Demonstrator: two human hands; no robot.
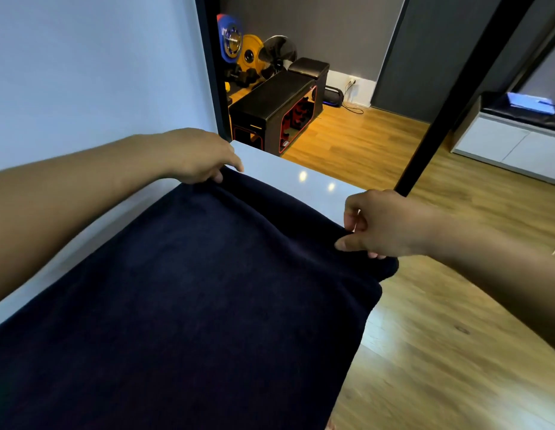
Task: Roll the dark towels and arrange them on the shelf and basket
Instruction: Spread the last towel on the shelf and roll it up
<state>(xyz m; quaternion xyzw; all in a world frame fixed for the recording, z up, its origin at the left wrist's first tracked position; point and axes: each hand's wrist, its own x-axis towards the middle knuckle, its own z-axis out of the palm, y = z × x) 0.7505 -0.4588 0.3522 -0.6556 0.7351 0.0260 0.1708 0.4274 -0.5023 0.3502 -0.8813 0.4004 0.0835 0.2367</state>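
A: Question one: where is the navy towel (pixel 192 290)?

B: Spread over the white tabletop (pixel 288 172); its right side hangs past the edge, above the wooden floor (pixel 440 336).

A: And the hands?

B: Left hand (pixel 198 156) at the far left corner, fingers (pixel 232 164) curled, pinching the hem; right hand (pixel 384 225) at the far right corner, thumb and fingers pinching the cloth likewise.

A: How to do this step well?

B: I judge it the start of a fold or roll; draw both corners evenly; keep the far hem taut and straight; square the overhang first, since a slack edge likely rolls crooked.

A: The room?

B: Glossy tabletop; a black pole (pixel 456 97) just behind the right hand; weight plates (pixel 239 48), a fan (pixel 277 49) and a black bench (pixel 276 100) beyond.
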